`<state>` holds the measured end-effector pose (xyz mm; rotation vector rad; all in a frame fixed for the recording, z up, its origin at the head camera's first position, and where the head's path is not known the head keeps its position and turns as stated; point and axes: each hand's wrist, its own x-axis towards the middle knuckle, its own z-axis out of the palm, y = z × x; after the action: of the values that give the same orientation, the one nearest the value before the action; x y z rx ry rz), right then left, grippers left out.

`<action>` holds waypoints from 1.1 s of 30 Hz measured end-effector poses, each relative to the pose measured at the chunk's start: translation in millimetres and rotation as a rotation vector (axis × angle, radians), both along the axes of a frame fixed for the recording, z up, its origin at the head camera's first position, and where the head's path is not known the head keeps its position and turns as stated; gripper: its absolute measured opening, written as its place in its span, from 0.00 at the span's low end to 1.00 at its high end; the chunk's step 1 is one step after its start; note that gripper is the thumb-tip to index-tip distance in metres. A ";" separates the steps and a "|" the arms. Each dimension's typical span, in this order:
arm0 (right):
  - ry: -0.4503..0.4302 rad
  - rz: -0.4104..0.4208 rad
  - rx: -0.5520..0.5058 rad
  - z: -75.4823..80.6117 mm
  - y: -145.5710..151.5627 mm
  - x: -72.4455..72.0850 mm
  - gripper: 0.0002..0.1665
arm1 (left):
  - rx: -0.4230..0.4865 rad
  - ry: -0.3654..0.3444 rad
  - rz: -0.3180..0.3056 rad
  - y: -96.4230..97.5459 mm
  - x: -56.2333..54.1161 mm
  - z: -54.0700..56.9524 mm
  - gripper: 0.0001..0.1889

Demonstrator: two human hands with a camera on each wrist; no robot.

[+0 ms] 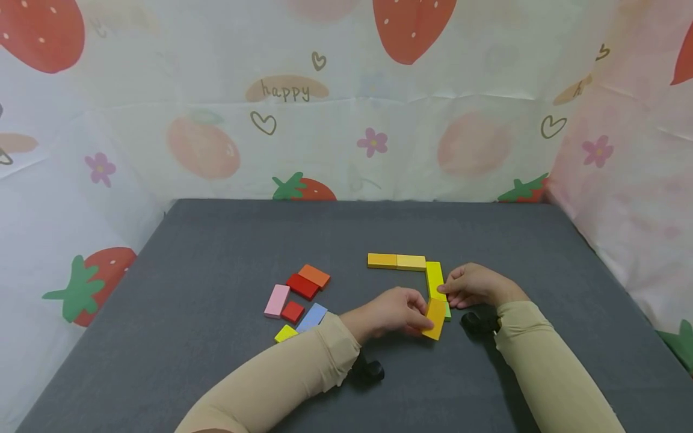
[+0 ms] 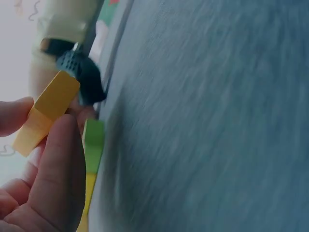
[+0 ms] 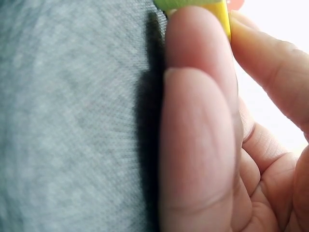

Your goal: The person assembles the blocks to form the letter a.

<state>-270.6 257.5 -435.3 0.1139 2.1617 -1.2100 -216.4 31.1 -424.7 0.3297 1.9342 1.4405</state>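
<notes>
My left hand (image 1: pixel 394 313) pinches an orange-yellow block (image 1: pixel 434 319) between thumb and fingers. In the left wrist view this block (image 2: pixel 50 104) is tilted and raised off the table. In the head view it overlaps the near end of a row of blocks and partly covers a green block (image 1: pixel 447 311). Just beyond the green one lies a bright yellow block (image 1: pixel 435 278). My right hand (image 1: pixel 479 285) grips that yellow block at its right side, thumb on its top edge. The right wrist view shows only a corner of the yellow block (image 3: pixel 223 19) past the fingertips.
Two yellow-orange blocks (image 1: pixel 396 261) lie end to end, meeting the yellow block at a corner. Left of them are loose blocks: orange (image 1: pixel 314 276), red (image 1: pixel 302 286), pink (image 1: pixel 277 300), blue (image 1: pixel 311 317) and yellow (image 1: pixel 286 333). A printed curtain (image 1: pixel 346 150) stands behind the grey table (image 1: pixel 227 240).
</notes>
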 end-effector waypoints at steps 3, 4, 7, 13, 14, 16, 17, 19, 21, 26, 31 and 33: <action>0.007 0.018 -0.007 1.0 0.2 0.3 0.13 | -0.001 -0.008 -0.004 5.4 4.5 -3.6 0.07; 0.007 0.016 -0.010 1.4 0.2 0.5 0.13 | -0.005 -0.009 -0.001 7.0 5.8 -4.5 0.08; 0.012 0.028 -0.017 1.8 0.0 0.9 0.13 | -0.040 0.007 0.001 10.7 8.3 -7.4 0.08; 0.011 0.015 -0.013 2.2 -0.1 1.5 0.13 | -0.118 0.065 -0.015 14.2 13.8 -9.3 0.08; 0.010 0.012 -0.012 2.3 0.0 1.3 0.13 | -0.127 0.069 -0.015 14.7 14.5 -9.2 0.08; 0.011 0.012 -0.012 2.1 0.3 1.0 0.13 | -0.147 0.079 -0.016 15.4 15.5 -8.7 0.09; 0.012 0.013 -0.013 2.2 0.4 1.0 0.13 | -0.159 0.083 -0.018 15.9 15.8 -8.2 0.09; 0.013 0.014 -0.015 2.1 0.9 0.8 0.13 | -0.180 0.092 -0.027 16.8 16.2 -7.8 0.09; 0.017 0.015 -0.018 2.2 1.1 0.9 0.13 | -0.197 0.099 -0.038 17.7 16.5 -7.4 0.10; 0.024 0.017 -0.020 2.4 1.0 1.5 0.13 | -0.216 0.103 -0.045 19.8 17.3 -7.7 0.09; 0.021 0.010 -0.015 1.1 0.9 1.3 0.13 | -0.231 0.091 -0.061 21.9 18.7 -7.4 0.09; 0.019 0.007 -0.015 1.0 0.8 1.4 0.13 | -0.241 0.073 -0.068 22.5 19.9 -6.8 0.09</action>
<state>-269.2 258.2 -434.3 0.0889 2.1676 -1.2281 -196.4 53.6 -431.6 0.3370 2.1080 1.1513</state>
